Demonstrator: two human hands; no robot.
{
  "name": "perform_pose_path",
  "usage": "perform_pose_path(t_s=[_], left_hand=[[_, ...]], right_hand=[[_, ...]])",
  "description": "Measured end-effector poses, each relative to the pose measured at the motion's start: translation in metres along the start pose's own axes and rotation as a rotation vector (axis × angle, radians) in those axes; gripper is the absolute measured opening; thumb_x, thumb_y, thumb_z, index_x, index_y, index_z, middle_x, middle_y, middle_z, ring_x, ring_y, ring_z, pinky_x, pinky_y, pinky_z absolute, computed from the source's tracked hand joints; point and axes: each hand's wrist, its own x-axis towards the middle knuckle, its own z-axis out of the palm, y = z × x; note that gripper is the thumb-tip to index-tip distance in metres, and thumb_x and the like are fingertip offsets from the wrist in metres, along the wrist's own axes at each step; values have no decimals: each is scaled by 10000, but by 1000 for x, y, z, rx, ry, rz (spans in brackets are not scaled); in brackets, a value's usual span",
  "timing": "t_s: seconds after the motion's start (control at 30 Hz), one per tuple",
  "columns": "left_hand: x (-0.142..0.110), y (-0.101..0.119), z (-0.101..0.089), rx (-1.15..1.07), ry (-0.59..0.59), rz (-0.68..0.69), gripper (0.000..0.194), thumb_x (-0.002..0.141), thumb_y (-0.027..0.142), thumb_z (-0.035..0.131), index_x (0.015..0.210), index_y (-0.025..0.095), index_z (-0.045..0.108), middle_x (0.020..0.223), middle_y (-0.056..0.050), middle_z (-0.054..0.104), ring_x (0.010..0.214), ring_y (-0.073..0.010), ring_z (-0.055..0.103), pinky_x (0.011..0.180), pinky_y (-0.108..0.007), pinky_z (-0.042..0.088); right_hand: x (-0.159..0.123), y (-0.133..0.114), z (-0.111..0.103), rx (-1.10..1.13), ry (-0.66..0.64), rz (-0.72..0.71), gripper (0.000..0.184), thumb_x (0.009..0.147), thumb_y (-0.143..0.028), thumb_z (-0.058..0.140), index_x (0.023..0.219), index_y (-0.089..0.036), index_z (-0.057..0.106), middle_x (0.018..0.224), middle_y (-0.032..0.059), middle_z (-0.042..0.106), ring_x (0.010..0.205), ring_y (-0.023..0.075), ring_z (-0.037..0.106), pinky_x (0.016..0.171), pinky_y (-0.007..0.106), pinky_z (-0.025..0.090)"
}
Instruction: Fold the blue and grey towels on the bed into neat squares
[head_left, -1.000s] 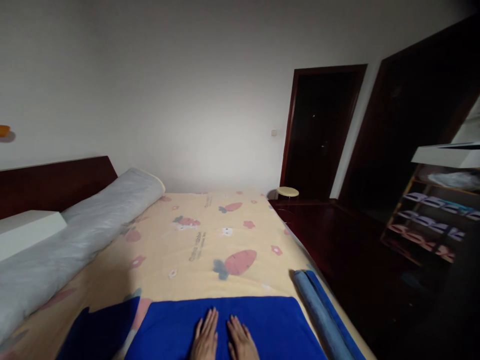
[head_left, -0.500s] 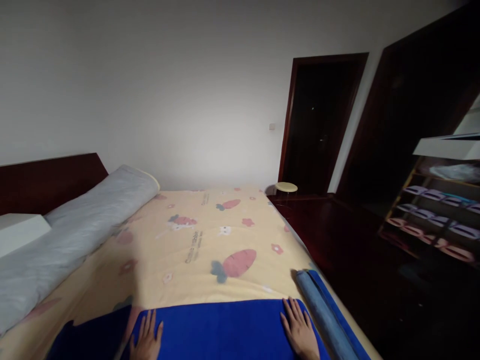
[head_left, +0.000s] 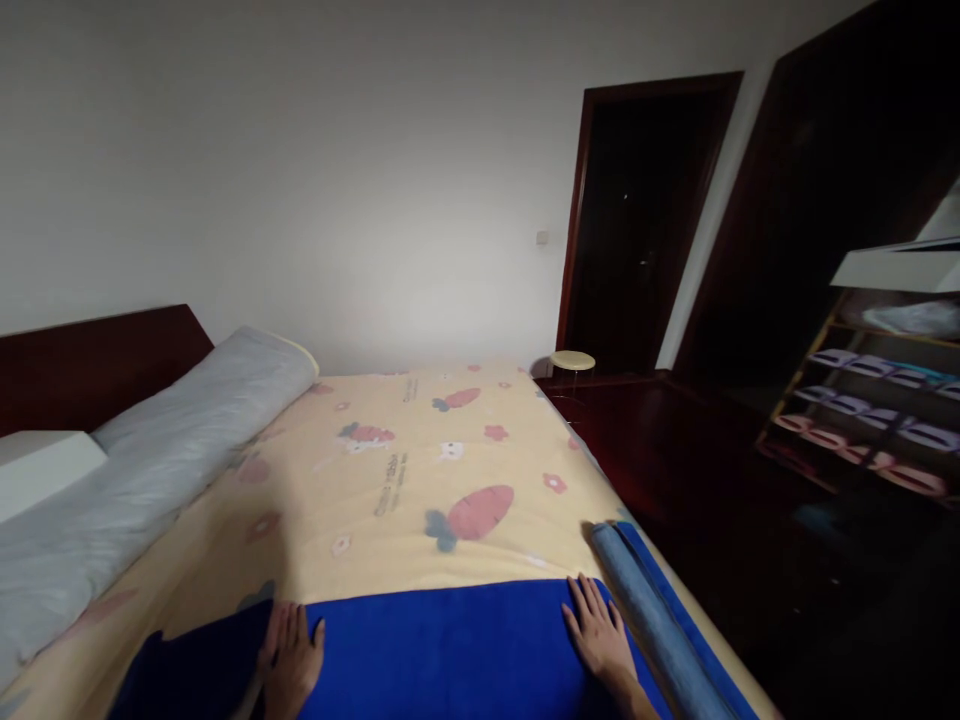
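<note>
A blue cloth lies spread flat across the near part of the bed, running off the bottom of the view. My left hand rests on its left edge, fingers stretched out. At its far right corner, my right hand lies flat with the fingers spread. Just right of that hand is a rolled or folded piece of denim-like blue fabric with a brighter blue strip along its right side. Left of my left hand, a dark blue piece of cloth lies in shadow.
The bed has a yellow sheet printed with carrots and rabbits. A long grey bolster or rolled quilt lies at the left beside a white box. A round stool stands beyond, and a shoe rack is at the right.
The view has tilted down slightly. My left hand's fingers are closer together, and it remains at the cloth's left edge. My right hand stays at the far right corner.
</note>
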Motion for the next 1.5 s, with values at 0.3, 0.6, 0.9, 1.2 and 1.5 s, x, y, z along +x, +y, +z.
perform_pose_path(t_s=[0.3, 0.6, 0.9, 1.2, 1.5], left_hand=[[-124, 173, -3, -86, -720, 610, 575, 924, 263, 209, 1499, 267, 228, 1578, 25, 232, 1461, -173, 228, 1193, -435, 230], [-58, 68, 12, 153, -605, 283, 598, 952, 435, 205, 1512, 227, 242, 1601, -26, 223, 1474, -219, 206, 1191, -534, 166], [-28, -23, 31, 217, -379, 165, 694, 901, 556, 347, 1492, 193, 316, 1501, -176, 424, 1420, -385, 282, 1027, -645, 361], [-27, -16, 26, 241, -355, 108, 689, 921, 490, 308, 1501, 121, 267, 1524, -232, 353, 1415, -380, 286, 1015, -639, 362], [-32, -27, 33, 263, -399, 183, 691, 911, 544, 301, 1476, 149, 333, 1511, -242, 370, 1421, -380, 277, 1011, -668, 338]], right_hand=[[-49, -145, 1, 302, -77, -491, 557, 994, -512, 247, 1501, -290, 308, 1561, 11, 292, 1448, 218, 259, 1168, 455, 273], [-11, -50, -12, 91, -14, -73, 650, 947, -526, 309, 1488, -167, 345, 1569, 84, 259, 1461, 266, 206, 1193, 509, 164], [-1, 14, 7, 7, 110, 48, 808, 926, -607, 197, 1498, -43, 284, 1577, 132, 256, 1467, 243, 200, 1198, 424, 183], [-2, 13, 3, 39, 96, 62, 790, 929, -612, 193, 1515, -86, 261, 1587, 114, 241, 1467, 238, 204, 1195, 432, 182], [-3, 17, 11, 62, 125, 59, 782, 932, -607, 200, 1518, -92, 254, 1582, 111, 267, 1464, 236, 214, 1185, 421, 223]])
